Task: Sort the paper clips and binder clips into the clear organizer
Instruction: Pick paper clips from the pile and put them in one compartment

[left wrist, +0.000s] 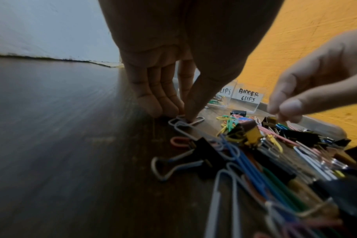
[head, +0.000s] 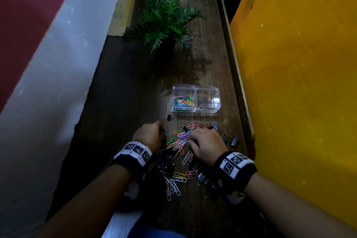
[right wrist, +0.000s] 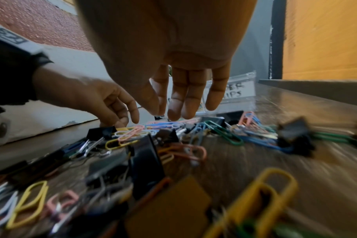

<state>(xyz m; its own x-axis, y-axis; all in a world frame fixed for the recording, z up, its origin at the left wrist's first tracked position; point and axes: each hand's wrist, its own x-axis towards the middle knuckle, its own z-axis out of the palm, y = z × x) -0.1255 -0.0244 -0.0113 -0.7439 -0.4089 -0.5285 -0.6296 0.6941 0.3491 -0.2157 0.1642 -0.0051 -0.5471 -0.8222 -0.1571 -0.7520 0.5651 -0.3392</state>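
Observation:
A clear two-part organizer [head: 196, 109] stands on the wooden table; its left part holds coloured paper clips [head: 183, 99], and its right part, labelled binder clips [left wrist: 247, 96], is empty. A mixed pile of paper clips and black binder clips [head: 179, 152] lies in front of it. My left hand [left wrist: 183, 116] points down at the pile's left edge, thumb and fingertips pinching a white paper clip [left wrist: 178, 124] against the table. My right hand [right wrist: 169, 112] hovers over the pile's right side with straight, loose fingers and holds nothing. One binder clip [head: 171, 117] lies alone near the organizer.
A potted fern [head: 166, 23] stands further back on the table. A white wall [head: 58, 63] runs along the left and a yellow panel [head: 299, 63] along the right, behind a raised table rim [head: 229, 54]. Cardboard [head: 123, 6] leans at the back left.

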